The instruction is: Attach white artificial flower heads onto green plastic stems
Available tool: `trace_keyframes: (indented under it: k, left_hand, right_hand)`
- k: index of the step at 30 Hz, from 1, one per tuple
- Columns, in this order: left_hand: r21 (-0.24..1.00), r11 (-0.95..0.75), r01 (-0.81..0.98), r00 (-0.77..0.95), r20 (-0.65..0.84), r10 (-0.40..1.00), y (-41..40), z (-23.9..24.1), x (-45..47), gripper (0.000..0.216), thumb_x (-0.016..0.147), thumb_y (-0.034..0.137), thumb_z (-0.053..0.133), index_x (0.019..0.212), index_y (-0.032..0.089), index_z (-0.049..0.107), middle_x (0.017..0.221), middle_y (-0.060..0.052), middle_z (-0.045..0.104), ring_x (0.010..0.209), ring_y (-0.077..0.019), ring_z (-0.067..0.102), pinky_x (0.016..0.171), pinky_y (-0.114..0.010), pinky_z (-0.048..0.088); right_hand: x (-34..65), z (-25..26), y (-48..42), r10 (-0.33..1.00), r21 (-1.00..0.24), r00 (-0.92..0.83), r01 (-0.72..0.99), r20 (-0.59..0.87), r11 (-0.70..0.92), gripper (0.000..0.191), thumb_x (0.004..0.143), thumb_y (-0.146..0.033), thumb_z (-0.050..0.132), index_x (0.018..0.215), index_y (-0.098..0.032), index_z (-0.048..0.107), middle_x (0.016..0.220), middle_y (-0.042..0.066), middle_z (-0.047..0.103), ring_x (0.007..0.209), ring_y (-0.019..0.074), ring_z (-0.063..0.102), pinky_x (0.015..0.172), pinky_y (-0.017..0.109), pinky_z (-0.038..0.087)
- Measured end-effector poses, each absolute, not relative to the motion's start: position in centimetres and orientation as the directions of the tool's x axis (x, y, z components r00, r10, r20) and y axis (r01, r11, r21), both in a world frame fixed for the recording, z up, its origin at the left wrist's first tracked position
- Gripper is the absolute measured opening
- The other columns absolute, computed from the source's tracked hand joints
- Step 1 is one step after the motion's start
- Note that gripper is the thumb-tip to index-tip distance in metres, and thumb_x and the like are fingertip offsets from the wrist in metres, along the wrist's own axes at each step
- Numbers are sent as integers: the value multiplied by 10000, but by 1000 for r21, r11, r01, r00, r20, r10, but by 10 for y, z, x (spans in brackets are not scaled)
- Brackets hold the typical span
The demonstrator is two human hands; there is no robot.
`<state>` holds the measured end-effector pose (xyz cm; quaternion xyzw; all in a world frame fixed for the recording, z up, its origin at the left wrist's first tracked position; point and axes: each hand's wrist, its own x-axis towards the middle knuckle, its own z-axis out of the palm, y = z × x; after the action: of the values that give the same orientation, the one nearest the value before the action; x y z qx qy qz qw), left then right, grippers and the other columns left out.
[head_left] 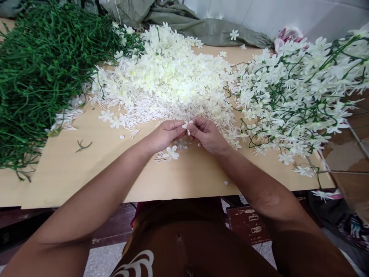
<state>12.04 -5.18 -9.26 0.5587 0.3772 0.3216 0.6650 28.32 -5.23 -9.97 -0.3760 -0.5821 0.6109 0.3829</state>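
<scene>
My left hand (170, 134) and my right hand (206, 134) meet above the table, just in front of a heap of white artificial flower heads (173, 77). Between their fingertips is a small white artificial flower (188, 125). The right thumb and fingers pinch it; the left fingers are closed against its other side. What the left fingertips grip beneath the petals is partly hidden. Below the hands, a loose white flower head (171, 153) lies on the table, with another one partly in shadow beside it.
Green plastic stems (49, 65) are piled high at the left. Flowers fixed on green stems (288, 100) spread over the right side. Thin white sticks (161, 109) lie under the flower heap. A stray green stem (83, 146) rests on the wooden tabletop (115, 184). Grey-green cloth (210, 30) lines the back.
</scene>
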Motion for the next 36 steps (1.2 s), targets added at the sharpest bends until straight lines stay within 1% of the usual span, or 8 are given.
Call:
trace_keyframes:
  k: [7, 15, 19, 23, 26, 28, 32, 36]
  left_hand:
    - [993, 102, 63, 481, -120, 869, -56, -93, 122, 608, 650, 715, 661, 510, 185, 397, 486, 55, 337, 459, -63, 327, 439, -222, 277]
    - [990, 103, 96, 476, -136, 869, -57, -94, 121, 524, 708, 610, 662, 535, 182, 415, 516, 52, 371, 481, -65, 344, 468, -217, 295]
    - [990, 108, 91, 478, -139, 867, -56, -89, 123, 517, 686, 598, 698, 537, 176, 440, 515, 53, 384, 477, -62, 347, 460, -214, 288]
    - [991, 85, 103, 449, -123, 885, -53, -87, 124, 489, 723, 600, 664, 563, 172, 489, 523, 48, 395, 480, -67, 348, 462, -220, 280]
    - [993, 61, 102, 442, -100, 891, -51, -87, 123, 482, 752, 578, 644, 553, 177, 466, 524, 45, 384, 481, -72, 351, 474, -227, 290]
    - [994, 47, 102, 453, -89, 887, -51, -87, 121, 481, 771, 563, 631, 549, 179, 445, 522, 47, 374, 477, -69, 347, 476, -224, 294]
    - [993, -15, 119, 506, -47, 861, -52, -86, 118, 494, 794, 562, 610, 547, 178, 423, 517, 58, 351, 469, -60, 338, 463, -207, 299]
    - [990, -20, 138, 565, -63, 822, -51, -86, 113, 497, 812, 568, 587, 564, 179, 402, 515, 68, 344, 435, -45, 318, 432, -190, 291]
  right_hand:
    - [284, -103, -54, 901, -999, -432, -23, 34, 27, 497, 694, -625, 716, 641, -184, 493, 503, -76, 458, 449, 36, 345, 441, 203, 277]
    - [286, -105, -51, 872, -998, -487, -2, 50, 56, 495, 696, -605, 726, 633, -184, 473, 534, -82, 411, 494, 43, 334, 466, 207, 261]
    - [292, -102, -47, 851, -999, -525, 34, -5, 15, 504, 746, -642, 661, 652, -184, 471, 557, -57, 468, 502, 54, 386, 476, 213, 294]
    - [295, -100, -45, 859, -997, -511, 53, 25, 60, 507, 791, -660, 597, 678, -173, 513, 622, -25, 515, 582, 72, 448, 557, 223, 358]
    - [296, -98, -45, 840, -999, -542, 8, 25, 35, 452, 800, -609, 622, 720, -169, 554, 671, -14, 557, 650, 87, 503, 649, 235, 411]
    - [296, -96, -46, 839, -1000, -544, -7, 12, 10, 396, 794, -548, 652, 714, -170, 567, 668, -16, 567, 651, 87, 505, 660, 238, 415]
    - [296, -92, -46, 860, -1000, -510, 21, -7, 4, 298, 776, -403, 677, 647, -163, 556, 597, -38, 532, 582, 63, 452, 589, 217, 369]
    - [296, -93, -45, 849, -999, -527, 30, -40, -28, 242, 766, -336, 657, 637, -157, 558, 545, -48, 504, 519, 48, 415, 514, 201, 320]
